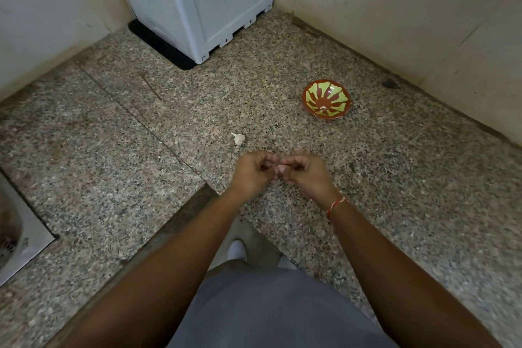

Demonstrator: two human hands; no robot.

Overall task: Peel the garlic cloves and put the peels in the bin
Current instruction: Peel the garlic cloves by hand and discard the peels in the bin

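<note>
1. Peeling under way: left hand (252, 172) and right hand (306, 175) together above the surface (395, 178), fingers curled, pinching one garlic clove (281, 169) between them.
2. Next, probably: strip the skin, drop the clove into the bowl (326, 99) toward the right wall.
3. Rest of the garlic (238, 138) waiting just beyond the hands.
4. No bin in view; clove mostly hidden, peel state unclear.

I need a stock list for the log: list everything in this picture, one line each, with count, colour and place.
garlic clove: one, whitish, pinched between both hands' fingertips
garlic bulb: one, white, on the counter beyond the hands
bowl: one, red-brown with green pattern, on the counter to the right, a small pale piece inside
appliance: one, pale grey, back corner on a black mat
countertop: one, speckled granite
sink: one, steel, left edge
thread bracelet: one, red and white, on the right wrist
left hand: one, fingers curled on the clove
right hand: one, fingers curled on the clove
</note>
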